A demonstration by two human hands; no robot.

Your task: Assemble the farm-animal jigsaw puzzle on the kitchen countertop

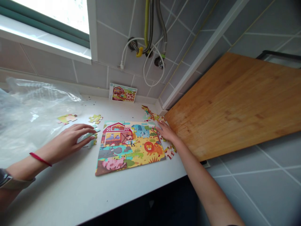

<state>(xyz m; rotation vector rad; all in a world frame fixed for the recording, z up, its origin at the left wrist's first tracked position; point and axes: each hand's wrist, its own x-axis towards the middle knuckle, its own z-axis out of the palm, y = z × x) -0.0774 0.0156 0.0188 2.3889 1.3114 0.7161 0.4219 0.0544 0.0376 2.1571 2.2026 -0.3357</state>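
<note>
Left hand (76, 135): loosely open, at knobbed puzzle pieces (95, 118) | Right hand (166, 131): grip unclear, at flat rectangular puzzle's (138, 150) corner

Daylight is pouring through a green-framed window (47, 23) at upper left, while gray tiled walls (113, 18) are enclosing a white table (70, 188) and hoses (162, 22) are hanging above it.

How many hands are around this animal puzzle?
2: the left hand at loose pieces left of the puzzle; the right hand at its upper right corner, near more pieces.
</note>
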